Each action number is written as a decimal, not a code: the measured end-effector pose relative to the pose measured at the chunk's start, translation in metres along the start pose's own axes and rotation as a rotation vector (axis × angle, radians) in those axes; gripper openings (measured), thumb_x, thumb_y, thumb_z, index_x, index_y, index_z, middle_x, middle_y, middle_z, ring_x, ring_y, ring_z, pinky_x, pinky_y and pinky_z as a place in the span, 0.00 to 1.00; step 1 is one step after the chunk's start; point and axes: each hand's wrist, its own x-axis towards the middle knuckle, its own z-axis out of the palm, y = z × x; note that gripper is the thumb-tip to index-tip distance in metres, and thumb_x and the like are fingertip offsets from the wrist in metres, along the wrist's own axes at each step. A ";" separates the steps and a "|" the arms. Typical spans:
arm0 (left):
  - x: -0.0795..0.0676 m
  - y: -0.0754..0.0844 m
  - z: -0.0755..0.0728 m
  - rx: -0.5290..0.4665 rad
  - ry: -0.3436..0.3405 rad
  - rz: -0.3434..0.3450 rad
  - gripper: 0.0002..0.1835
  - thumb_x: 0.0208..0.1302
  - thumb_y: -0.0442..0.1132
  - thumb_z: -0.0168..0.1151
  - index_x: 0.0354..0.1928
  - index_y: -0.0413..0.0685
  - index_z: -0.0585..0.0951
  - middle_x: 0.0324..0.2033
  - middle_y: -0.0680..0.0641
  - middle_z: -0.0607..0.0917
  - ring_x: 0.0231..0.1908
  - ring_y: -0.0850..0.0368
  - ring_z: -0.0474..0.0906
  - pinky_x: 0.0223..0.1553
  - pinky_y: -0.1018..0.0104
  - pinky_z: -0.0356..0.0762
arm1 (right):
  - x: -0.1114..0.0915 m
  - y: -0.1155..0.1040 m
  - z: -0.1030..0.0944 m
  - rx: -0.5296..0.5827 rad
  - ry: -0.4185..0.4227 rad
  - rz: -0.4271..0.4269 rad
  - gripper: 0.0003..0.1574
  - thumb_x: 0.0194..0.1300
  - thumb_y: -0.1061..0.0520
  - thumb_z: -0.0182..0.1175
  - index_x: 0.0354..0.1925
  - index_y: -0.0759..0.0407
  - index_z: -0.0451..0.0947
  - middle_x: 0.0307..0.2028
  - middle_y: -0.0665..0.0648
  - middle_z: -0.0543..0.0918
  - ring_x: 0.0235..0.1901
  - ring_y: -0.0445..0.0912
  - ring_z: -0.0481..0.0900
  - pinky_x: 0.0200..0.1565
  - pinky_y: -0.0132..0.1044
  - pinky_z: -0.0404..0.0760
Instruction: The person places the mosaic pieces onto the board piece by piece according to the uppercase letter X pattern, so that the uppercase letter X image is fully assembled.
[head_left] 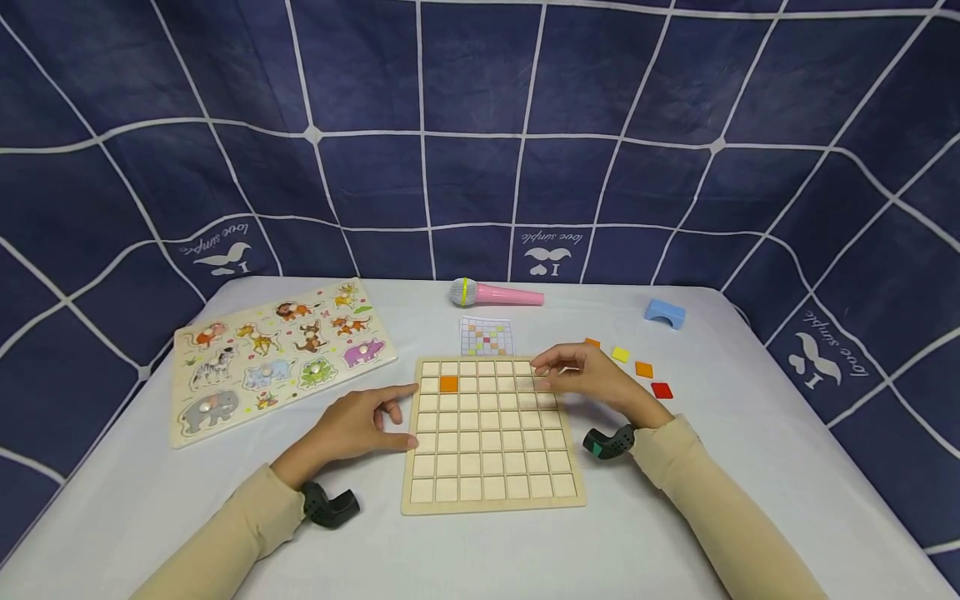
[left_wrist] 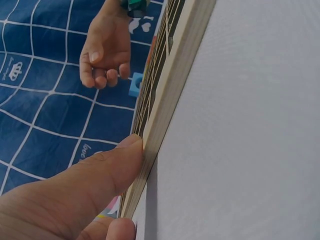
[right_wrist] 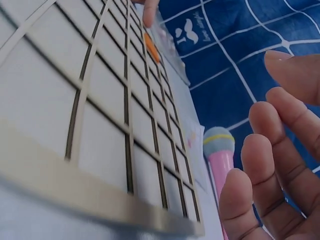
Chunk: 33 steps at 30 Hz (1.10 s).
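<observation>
A wooden grid board (head_left: 495,507) lies on the white table in front of me. One orange square tile (head_left: 448,383) sits in a cell near its upper left corner. My left hand (head_left: 352,425) touches the board's left edge with thumb and index finger spread apart; in the left wrist view its thumb (left_wrist: 107,170) rests against the wooden side. Over the board's upper right corner hovers my right hand (head_left: 588,377). Its fingers (right_wrist: 260,160) bend loosely in the right wrist view, with nothing seen between them and the thumb.
Right of the board lie loose tiles: yellow (head_left: 620,354), orange (head_left: 644,369) and red (head_left: 662,390), plus another orange one partly hidden. A coloured pattern card (head_left: 487,336), pink toy microphone (head_left: 510,295) and blue arch block (head_left: 665,313) are farther back. An animal puzzle (head_left: 255,379) occupies the left.
</observation>
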 end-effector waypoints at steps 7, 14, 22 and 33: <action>0.000 0.001 0.001 -0.006 -0.002 -0.003 0.45 0.54 0.52 0.86 0.72 0.42 0.80 0.35 0.59 0.81 0.28 0.62 0.72 0.31 0.65 0.69 | -0.011 0.011 -0.014 -0.076 0.032 -0.100 0.20 0.65 0.69 0.73 0.55 0.74 0.85 0.49 0.67 0.88 0.43 0.44 0.79 0.46 0.32 0.82; 0.000 0.000 0.000 -0.004 -0.004 -0.008 0.45 0.54 0.53 0.86 0.72 0.43 0.80 0.35 0.59 0.82 0.29 0.62 0.73 0.31 0.65 0.69 | -0.019 0.021 -0.029 -0.238 0.083 -0.127 0.20 0.63 0.68 0.76 0.53 0.69 0.87 0.50 0.65 0.89 0.42 0.44 0.80 0.44 0.33 0.79; -0.001 0.001 -0.001 -0.002 -0.003 -0.006 0.45 0.54 0.53 0.86 0.72 0.42 0.80 0.35 0.59 0.82 0.29 0.62 0.73 0.31 0.65 0.69 | -0.025 0.028 -0.043 -0.238 0.102 -0.028 0.21 0.65 0.65 0.76 0.56 0.68 0.86 0.55 0.68 0.86 0.38 0.42 0.81 0.39 0.33 0.78; 0.000 0.001 0.000 -0.005 -0.002 -0.004 0.45 0.55 0.52 0.86 0.72 0.42 0.80 0.35 0.58 0.82 0.29 0.62 0.73 0.31 0.65 0.69 | -0.030 0.037 -0.058 -0.307 0.121 0.056 0.22 0.65 0.64 0.76 0.56 0.68 0.86 0.51 0.65 0.88 0.33 0.45 0.75 0.34 0.33 0.73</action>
